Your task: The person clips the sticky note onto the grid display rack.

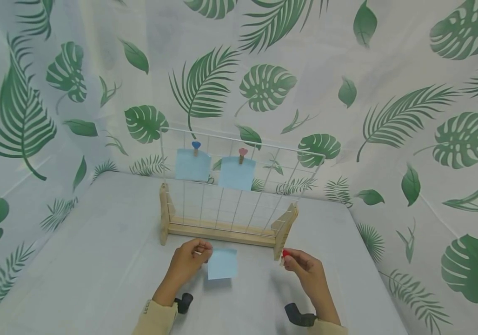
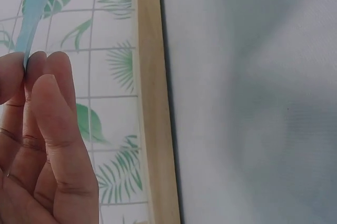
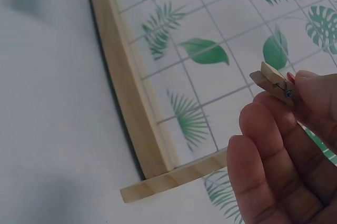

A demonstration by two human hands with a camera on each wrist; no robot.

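Observation:
My left hand [image 1: 189, 260] pinches a light blue paper square [image 1: 222, 264] by its left edge, holding it in front of the wire rack. In the left wrist view the paper [image 2: 36, 10] appears nearly edge-on between thumb and fingers [image 2: 60, 129]. My right hand [image 1: 307, 270] grips a small wooden clothespin with a red top [image 1: 285, 253] near the rack's right foot. The right wrist view shows the clothespin [image 3: 273, 83] between thumb and fingertips, its wooden end pointing outward. The white wire grid [image 1: 239, 204] stands on a wooden base [image 1: 222, 234].
Two blue paper squares hang on the grid, one [image 1: 193, 165] under a blue heart clothespin [image 1: 196, 147], the other [image 1: 237, 173] under a pink heart clothespin [image 1: 242, 154]. A white cloth [image 1: 109, 260] covers the table. Leaf-patterned sheeting [image 1: 322, 60] rises behind and at both sides.

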